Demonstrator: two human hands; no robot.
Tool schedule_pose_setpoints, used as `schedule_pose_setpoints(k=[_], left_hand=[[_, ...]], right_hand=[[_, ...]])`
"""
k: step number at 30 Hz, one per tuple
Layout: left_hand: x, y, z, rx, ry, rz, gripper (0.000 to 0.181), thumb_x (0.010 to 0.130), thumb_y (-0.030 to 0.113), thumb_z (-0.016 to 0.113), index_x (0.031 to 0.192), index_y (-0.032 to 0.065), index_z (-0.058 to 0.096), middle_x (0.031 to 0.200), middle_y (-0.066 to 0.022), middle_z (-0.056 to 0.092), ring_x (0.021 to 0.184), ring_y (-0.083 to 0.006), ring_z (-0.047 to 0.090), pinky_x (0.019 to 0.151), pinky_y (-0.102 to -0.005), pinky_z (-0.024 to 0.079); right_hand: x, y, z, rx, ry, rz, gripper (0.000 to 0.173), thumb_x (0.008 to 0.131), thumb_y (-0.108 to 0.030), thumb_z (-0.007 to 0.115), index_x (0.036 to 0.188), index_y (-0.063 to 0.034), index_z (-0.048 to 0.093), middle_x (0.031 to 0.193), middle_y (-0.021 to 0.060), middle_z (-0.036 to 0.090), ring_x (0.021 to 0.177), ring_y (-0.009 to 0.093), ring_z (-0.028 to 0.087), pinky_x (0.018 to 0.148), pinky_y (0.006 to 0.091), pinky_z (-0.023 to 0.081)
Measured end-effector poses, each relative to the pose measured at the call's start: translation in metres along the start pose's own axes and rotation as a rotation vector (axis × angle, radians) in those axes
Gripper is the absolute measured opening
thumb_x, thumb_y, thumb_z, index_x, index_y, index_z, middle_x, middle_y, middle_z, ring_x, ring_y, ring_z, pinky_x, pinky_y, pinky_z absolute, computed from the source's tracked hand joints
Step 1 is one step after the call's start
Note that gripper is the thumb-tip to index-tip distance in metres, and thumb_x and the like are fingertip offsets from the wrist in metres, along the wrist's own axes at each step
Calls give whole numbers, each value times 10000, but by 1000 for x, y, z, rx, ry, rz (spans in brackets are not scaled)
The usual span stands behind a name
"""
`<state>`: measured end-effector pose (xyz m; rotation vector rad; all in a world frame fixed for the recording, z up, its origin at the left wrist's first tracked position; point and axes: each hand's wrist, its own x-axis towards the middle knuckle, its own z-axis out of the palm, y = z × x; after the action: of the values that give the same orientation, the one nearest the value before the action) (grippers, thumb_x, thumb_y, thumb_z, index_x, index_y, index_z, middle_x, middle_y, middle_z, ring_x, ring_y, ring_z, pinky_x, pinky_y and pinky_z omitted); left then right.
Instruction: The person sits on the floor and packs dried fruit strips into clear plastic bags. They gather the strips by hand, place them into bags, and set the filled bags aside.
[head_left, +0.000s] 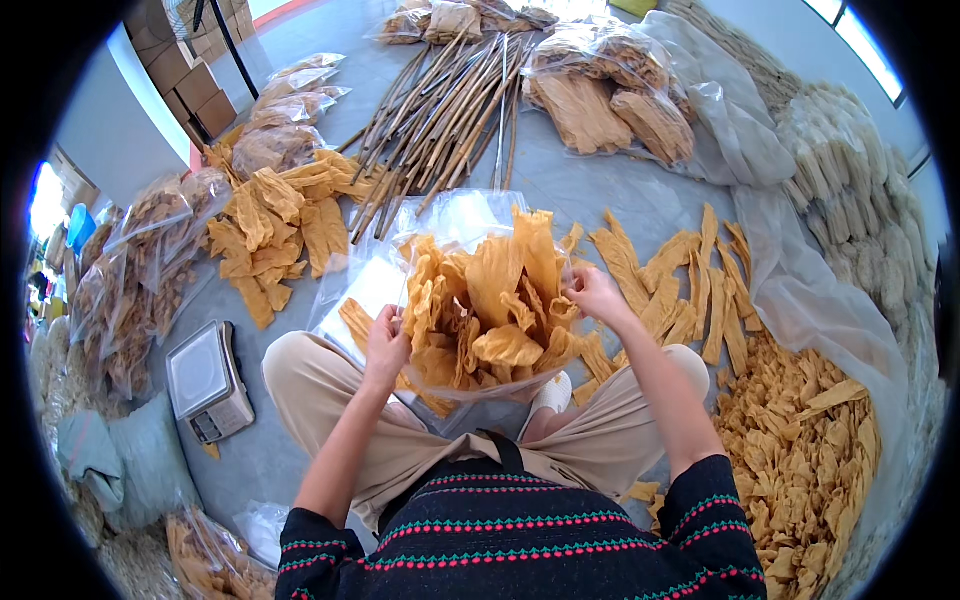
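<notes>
Between my knees stands a clear plastic bag (487, 390) with its mouth wide. Dried yellow-brown sheets (499, 289), perhaps dried tofu skin, fill it, and several poke above the rim. My left hand (386, 345) pinches the bag's left edge. At the opposite edge my right hand (596, 292) grips the rim with thumb and fingers. Under and behind the bag lie flat clear plastic bags (375, 277) on the floor. Loose sheet strips (667, 285) are spread to the right of my right hand.
A digital scale (206, 375) sits left of my knee. A heap of broken pieces (795, 457) lies at right, beside translucent sheeting (825, 300). Bamboo poles (442, 120) lie ahead, between filled bags (615, 90) and another pile of sheets (270, 225). A woven sack (142, 457) stands at lower left.
</notes>
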<state>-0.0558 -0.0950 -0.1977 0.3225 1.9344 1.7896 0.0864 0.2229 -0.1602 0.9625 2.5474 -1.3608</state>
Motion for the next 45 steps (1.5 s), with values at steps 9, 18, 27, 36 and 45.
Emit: schedule_pose_setpoints(k=[9, 18, 27, 36, 45], left_hand=[[3, 141, 1, -211, 164, 347, 131, 921, 160, 563, 828, 68, 552, 566, 80, 459, 441, 6, 334, 385, -182, 200], [10, 184, -17, 231, 177, 564, 190, 920, 174, 566, 776, 50, 566, 529, 71, 425, 438, -13, 330, 395, -211, 234], [45, 142, -11, 262, 101, 496, 187, 914, 97, 532, 773, 31, 635, 560, 77, 412, 510, -10, 311, 454, -215, 218], [16, 176, -24, 267, 179, 513, 198, 933, 137, 524, 784, 51, 621, 569, 87, 402, 494, 1, 320, 435, -196, 217], [24, 92, -12, 398, -24, 277, 110, 829, 41, 619, 913, -26, 599, 541, 37, 426, 492, -51, 351, 465, -238, 279]], right_hand=[[-69, -65, -35, -18, 574, -374, 204, 887, -170, 577, 824, 6, 659, 592, 50, 575, 537, 87, 515, 501, 259, 401], [-97, -95, -34, -14, 639, -425, 241, 877, -173, 572, 746, 29, 563, 589, 147, 523, 499, 234, 456, 511, 347, 377], [-65, -47, -13, 447, 524, -339, 171, 913, -125, 518, 792, -22, 582, 610, -9, 506, 545, 62, 460, 494, 222, 365], [-101, -63, -6, 639, 324, -441, 254, 963, -196, 455, 801, -36, 567, 590, -13, 491, 533, 60, 464, 524, 202, 374], [-121, -47, 8, -219, 471, -355, 317, 833, -103, 569, 1114, 27, 503, 1097, 200, 541, 998, 290, 546, 827, 358, 453]])
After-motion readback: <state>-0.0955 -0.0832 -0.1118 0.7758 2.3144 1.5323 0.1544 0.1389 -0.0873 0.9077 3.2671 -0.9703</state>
